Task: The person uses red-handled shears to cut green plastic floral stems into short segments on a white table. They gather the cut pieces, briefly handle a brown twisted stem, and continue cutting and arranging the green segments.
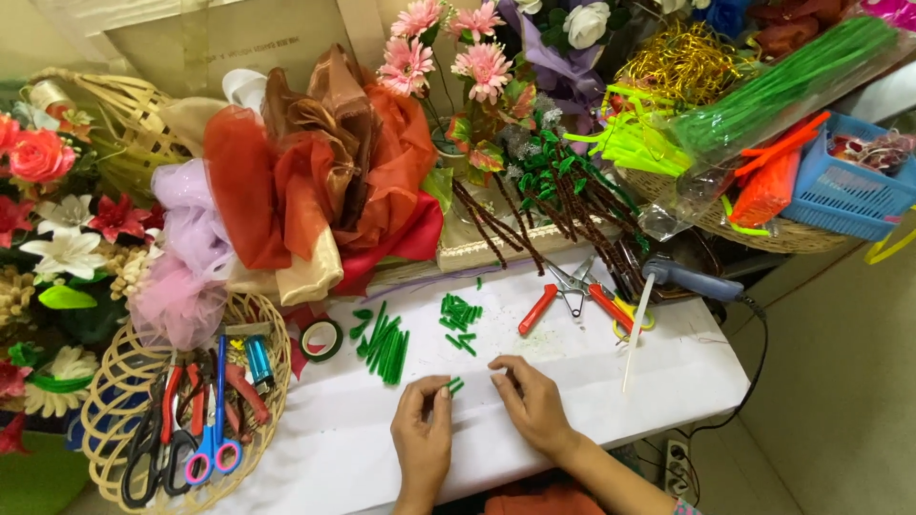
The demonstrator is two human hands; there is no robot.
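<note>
My left hand (423, 431) rests on the white table top (592, 381) and pinches a few short green stem pieces (454, 385) between thumb and forefinger. My right hand (530, 401) lies just right of it, fingers curled down on the table, fingertips close to the same green pieces; nothing shows in its grip. Beyond the hands lie a bundle of longer green stem pieces (386, 348) and a loose heap of short green bits (459, 317).
Red-handled pliers (571, 291) and a glue gun (692, 280) with a white glue stick (636, 334) lie at the back right. A roll of tape (322, 339) sits left. A wicker basket (262, 329) holds scissors and pliers. Fabric, artificial flowers and baskets crowd the rear.
</note>
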